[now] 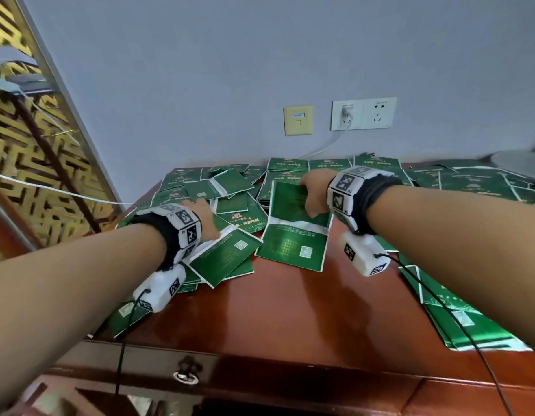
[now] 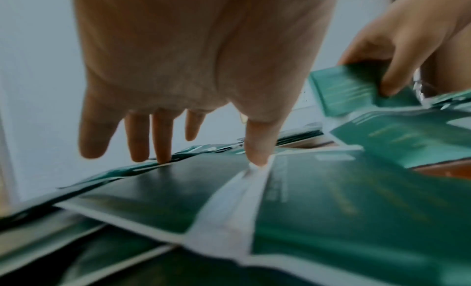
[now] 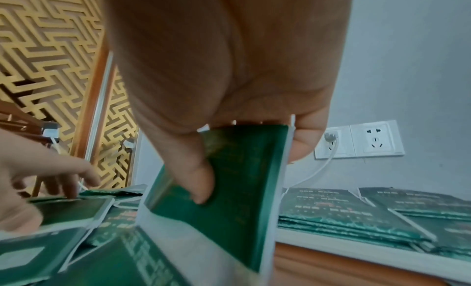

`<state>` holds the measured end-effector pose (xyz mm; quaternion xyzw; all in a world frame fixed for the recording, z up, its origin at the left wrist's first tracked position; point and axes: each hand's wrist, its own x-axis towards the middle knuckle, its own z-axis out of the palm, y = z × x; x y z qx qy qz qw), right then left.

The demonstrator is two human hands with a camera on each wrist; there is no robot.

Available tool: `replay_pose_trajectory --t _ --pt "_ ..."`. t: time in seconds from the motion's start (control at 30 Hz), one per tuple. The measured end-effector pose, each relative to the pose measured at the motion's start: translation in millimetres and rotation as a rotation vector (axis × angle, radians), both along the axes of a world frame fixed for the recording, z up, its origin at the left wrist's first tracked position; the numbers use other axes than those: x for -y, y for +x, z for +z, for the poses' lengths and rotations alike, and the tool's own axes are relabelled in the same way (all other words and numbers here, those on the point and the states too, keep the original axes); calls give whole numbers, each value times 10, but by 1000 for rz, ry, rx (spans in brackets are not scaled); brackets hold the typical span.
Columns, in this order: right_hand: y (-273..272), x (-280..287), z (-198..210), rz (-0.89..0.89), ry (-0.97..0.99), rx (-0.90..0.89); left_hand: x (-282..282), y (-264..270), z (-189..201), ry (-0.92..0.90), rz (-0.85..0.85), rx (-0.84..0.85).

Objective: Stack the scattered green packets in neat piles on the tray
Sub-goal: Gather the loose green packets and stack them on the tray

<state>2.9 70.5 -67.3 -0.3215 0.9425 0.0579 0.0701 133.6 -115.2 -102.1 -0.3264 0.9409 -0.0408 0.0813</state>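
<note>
A reddish wooden desk fills the lower half of the head view, with scattered green packets spread over its far and side parts and neater piles along the wall at centre top. Right of centre, the right hand pinches a folded packet, thumb in front, fingers behind. Left of centre, the left hand is spread wide, fingertips pressing another packet.
</note>
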Motion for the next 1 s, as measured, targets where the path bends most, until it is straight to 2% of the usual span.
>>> replay_pose_trajectory --t 0.1,0.3,0.37,0.5,0.6,0.7,0.77,0.9,1.0 --pt "-17 46 -84 -28 -105 67 93 3 -26 29 23 48" --pt "29 195 -314 -74 -68 115 90 -62 6 -3 -2 66" --pt "58 203 -311 -42 -61 69 96 -94 34 -12 -24 23" --pt "66 117 -232 32 -125 -75 39 -150 75 -25 -173 -147" --pt "62 124 -243 51 -31 -5 -53 -164 90 -43 -284 -216" --pt "131 124 -314 83 123 101 -176 -132 67 73 -384 -134" --pt "145 93 -354 97 135 130 -244 -82 61 147 -390 -41" --pt "161 74 -398 133 187 41 -191 -16 -71 -3 -307 138" --pt "196 87 -416 129 221 49 -162 6 -139 29 -247 187"
